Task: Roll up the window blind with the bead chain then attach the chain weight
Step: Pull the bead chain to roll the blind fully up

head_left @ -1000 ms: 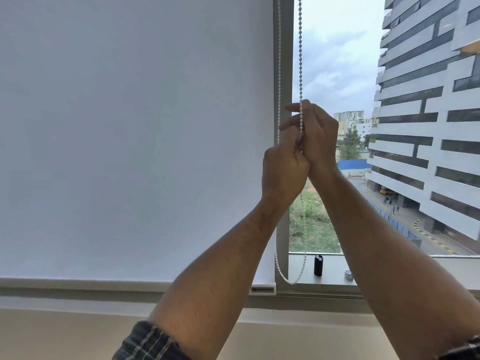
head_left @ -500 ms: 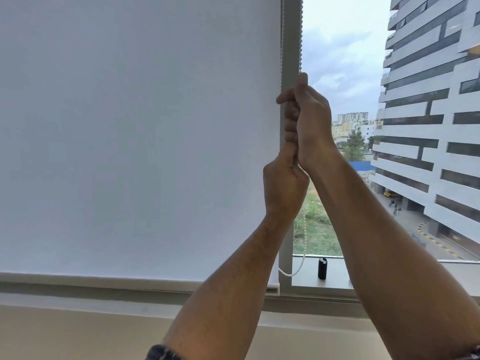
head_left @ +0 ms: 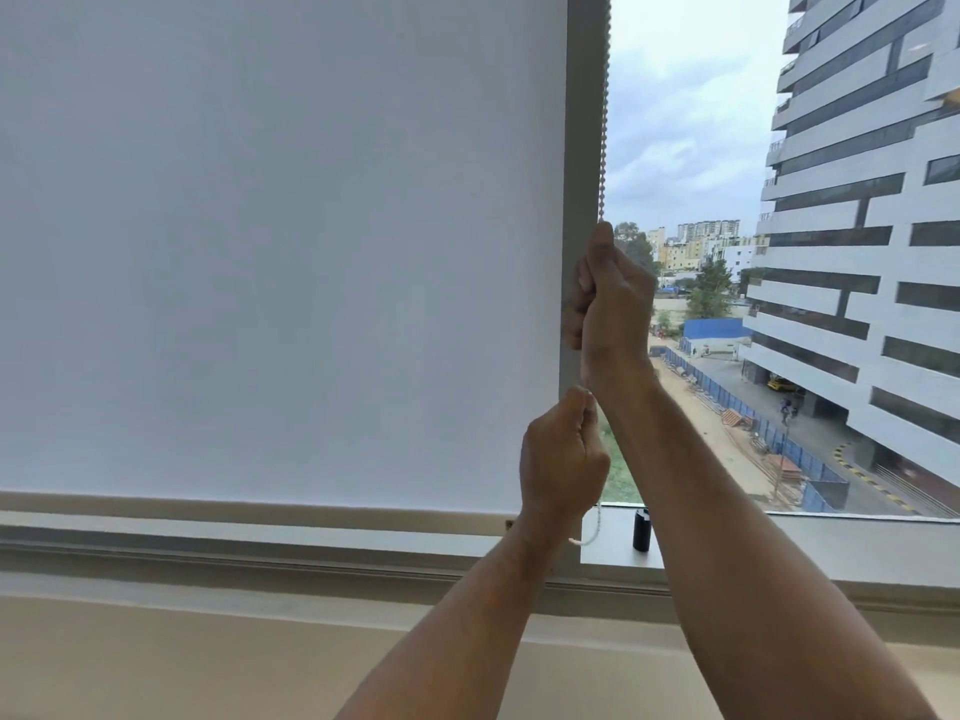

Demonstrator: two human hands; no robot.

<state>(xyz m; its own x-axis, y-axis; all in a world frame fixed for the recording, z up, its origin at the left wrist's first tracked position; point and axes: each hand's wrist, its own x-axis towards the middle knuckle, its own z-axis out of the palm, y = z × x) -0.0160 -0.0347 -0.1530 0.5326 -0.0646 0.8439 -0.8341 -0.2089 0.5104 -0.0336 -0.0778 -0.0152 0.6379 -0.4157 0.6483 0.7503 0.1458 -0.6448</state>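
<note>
Pulled down and away from the right hand point(head_left: 613, 304) since half a second ago: the left hand point(head_left: 563, 459), then tucked right under it, now lower with a gap between the two. Shut into a fist, pinching the bead chain point(head_left: 603, 122) up by the thumb. Right hand higher, also curled tight round the chain, just beside the grey window post point(head_left: 576, 122). Above it, chain straight and tight, going up out of view. Below the left hand, a loose loop of chain hanging just over the sill point(head_left: 779, 543). Blind point(head_left: 280, 252) hardly rolled up at all, with its bottom edge low, near the sill. Small black tube point(head_left: 641, 530) standing on the sill close to the loop; most likely the chain weight, and not on the chain yet.

Looks like early days: hand-over-hand pulling, with lots of blind left to roll.

To do this step well:
- Pull straight down, not out to the side, to keep the beads running smoothly at the top.
- Keep one hand gripping while sliding the other up for a new hold, never letting go with both.
- Take long, slow pulls, no yanking.
- Watch the bottom edge of the blind. If going down or not moving, swap to the other side of the loop. Cannot tell from here which side is held.
- Mind the black tube; easy to knock off the sill with the swinging loop.
</note>
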